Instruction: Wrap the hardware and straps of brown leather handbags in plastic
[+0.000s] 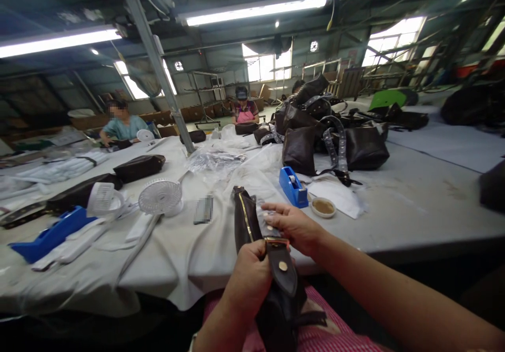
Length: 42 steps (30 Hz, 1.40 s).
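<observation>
Dark bag (245,220) | likely soft, light; hold stiffer strap (288,280) | left grip (249,272) pinching strap beside buckle (278,241); right grip (298,228) pinching at buckle's 12 o'clock

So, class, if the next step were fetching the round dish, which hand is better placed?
Probably the right hand: it is nearer the round dish, though touching a studded strap, while the left hand holds the dark bag near its buckle, farther away.

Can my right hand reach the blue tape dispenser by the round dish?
Probably yes: the blue tape dispenser stands just beyond the right hand with nothing visible between them, though that hand would likely have to leave the strap.
</observation>
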{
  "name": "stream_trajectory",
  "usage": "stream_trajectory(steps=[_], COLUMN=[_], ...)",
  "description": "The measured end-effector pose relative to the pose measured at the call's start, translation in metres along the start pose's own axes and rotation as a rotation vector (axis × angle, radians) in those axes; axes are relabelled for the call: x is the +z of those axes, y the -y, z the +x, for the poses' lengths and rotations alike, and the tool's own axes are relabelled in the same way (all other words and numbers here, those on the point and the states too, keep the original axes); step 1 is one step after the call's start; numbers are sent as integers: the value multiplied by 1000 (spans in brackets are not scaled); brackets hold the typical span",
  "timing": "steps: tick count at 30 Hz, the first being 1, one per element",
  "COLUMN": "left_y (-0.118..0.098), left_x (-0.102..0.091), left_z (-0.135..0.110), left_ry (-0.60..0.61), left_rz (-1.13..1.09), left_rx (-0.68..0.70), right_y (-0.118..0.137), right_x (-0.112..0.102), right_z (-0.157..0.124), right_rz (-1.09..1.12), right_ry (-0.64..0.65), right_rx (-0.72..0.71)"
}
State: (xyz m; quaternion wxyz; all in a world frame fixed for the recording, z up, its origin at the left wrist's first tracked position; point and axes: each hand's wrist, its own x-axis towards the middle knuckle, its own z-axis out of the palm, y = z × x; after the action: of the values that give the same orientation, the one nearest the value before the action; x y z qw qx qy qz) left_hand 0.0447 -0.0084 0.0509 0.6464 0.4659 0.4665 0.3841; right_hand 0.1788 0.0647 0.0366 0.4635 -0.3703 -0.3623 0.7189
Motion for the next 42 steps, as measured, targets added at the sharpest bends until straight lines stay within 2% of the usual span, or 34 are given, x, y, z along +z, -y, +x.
stream_trajectory(steps=[3,5,8,10,11,13,15,16,18,20,22,24,26,29,31,33,35,37,40,42], left_y=[-5,-12,-21,-21,-19,-14,-9,-9,-12,-22,-38,-58,-82,-118,-139,-154,-164,-169,-168,-164], left_x=[3,-4,-30,-50,-59,-72,-77,-76,-71,-64,-59,-57,-57,-55,-53,-51,-49,-48,-47,-46], left_z=[-16,-27,-33,-24,-16,1,18,24,34,39,40,35,26,3,-15,-33,-48,-61,-74,-81], left_ry=[158,283,497,588,576,445,328,323,367,369,279,164,84,79,105,109,70,19,-15,-15], left_rz=[288,431,411,274,194,41,-91,-151,-263,-369,-424,-425,-418,-408,-369,-315,-254,-197,-159,-168], left_rx=[10,78,214,190,155,106,99,92,51,9,28,85,141,240,354,470,544,558,498,430], right_y=[10,19,28,31,32,35,36,35,29,16,2,-7,-9,-5,-5,-9,-15,-17,-6,15], right_x=[0,0,2,5,6,9,13,15,21,26,28,26,20,11,6,3,1,0,6,15], right_z=[22,32,28,14,5,-14,-33,-42,-56,-64,-66,-66,-66,-59,-45,-24,1,23,42,47], right_rz=[30,2,-101,-194,-238,-321,-426,-475,-572,-689,-797,-852,-848,-738,-588,-492,-508,-581,-663,-695], right_ry=[-153,-197,-104,-49,-38,-33,14,66,213,434,626,709,676,579,442,249,75,-26,-87,-93], right_rx=[-211,-317,-420,-505,-543,-605,-655,-682,-747,-833,-925,-967,-930,-835,-778,-717,-667,-656,-706,-835])
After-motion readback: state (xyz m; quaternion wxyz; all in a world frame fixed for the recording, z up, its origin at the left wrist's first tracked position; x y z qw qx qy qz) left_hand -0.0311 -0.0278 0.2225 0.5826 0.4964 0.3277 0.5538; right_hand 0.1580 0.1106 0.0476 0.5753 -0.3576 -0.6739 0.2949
